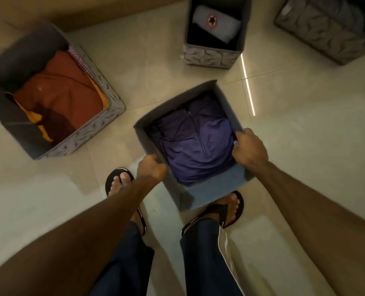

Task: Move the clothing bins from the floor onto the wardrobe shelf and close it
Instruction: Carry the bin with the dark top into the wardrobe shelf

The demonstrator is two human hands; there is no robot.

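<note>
A grey fabric bin (215, 190) holding a folded purple shirt sits in front of my feet, in the middle of the view. My left hand (151, 168) grips its left rim, and my right hand (251, 147) grips its right rim. Another grey patterned bin (111, 97) with rust-orange clothes stands on the floor at the left. A narrower bin (211, 58) with a grey garment bearing a star badge stands at the top centre. A further patterned bin (318, 37) shows at the top right corner. No wardrobe is in view.
The floor is pale glossy tile (166, 60) with a bright light streak at the right of centre. My sandalled feet (119, 181) stand just behind the purple-shirt bin. A tan surface (49, 7) runs along the top left.
</note>
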